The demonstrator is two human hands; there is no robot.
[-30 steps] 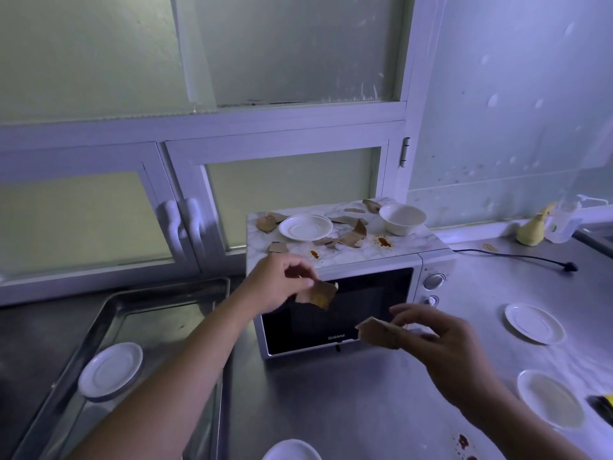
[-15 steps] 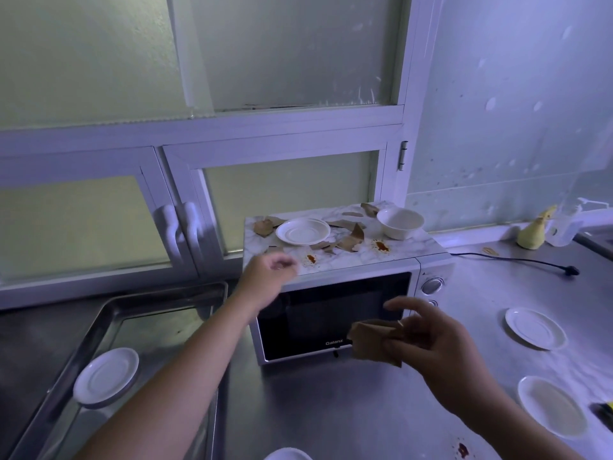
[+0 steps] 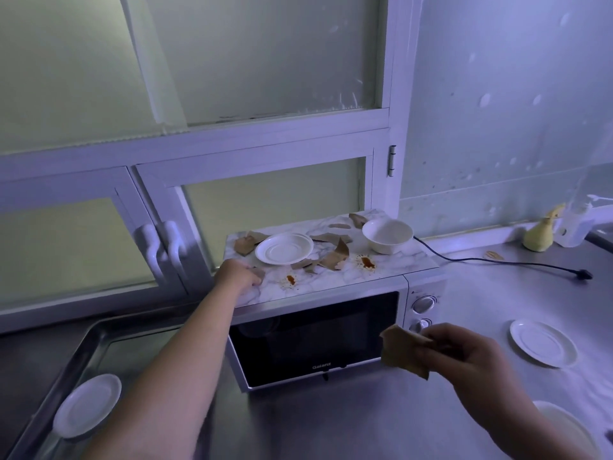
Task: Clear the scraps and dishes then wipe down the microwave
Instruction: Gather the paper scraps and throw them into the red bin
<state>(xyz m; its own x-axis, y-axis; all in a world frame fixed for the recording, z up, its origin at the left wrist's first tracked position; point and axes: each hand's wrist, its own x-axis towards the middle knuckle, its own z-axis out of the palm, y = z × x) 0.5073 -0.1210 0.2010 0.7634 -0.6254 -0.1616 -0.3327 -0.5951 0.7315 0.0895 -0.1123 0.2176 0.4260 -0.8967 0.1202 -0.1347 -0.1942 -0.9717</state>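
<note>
Some scraps (image 3: 401, 355) pinched between right fingers (image 3: 442, 341), near microwave dials (image 3: 423, 304).

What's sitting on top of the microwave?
A white saucer, a white bowl, torn brown paper scraps and two reddish stains. The left hand rests on the front left corner, hiding whatever lies under it.

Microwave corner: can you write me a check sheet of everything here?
Surface: steel counter, marbled microwave top with two sauce stains.
Job's things: plate, bowl and loose scraps on the microwave.
Clutter: two plates on the counter's right, another plate in the tray.
Hands: left hand on the top's front-left corner, grip hidden; right hand pinches a brown scrap.
Cables: black cord across the counter, plug lying loose.
Surroundings: frosted window, white wall.
</note>
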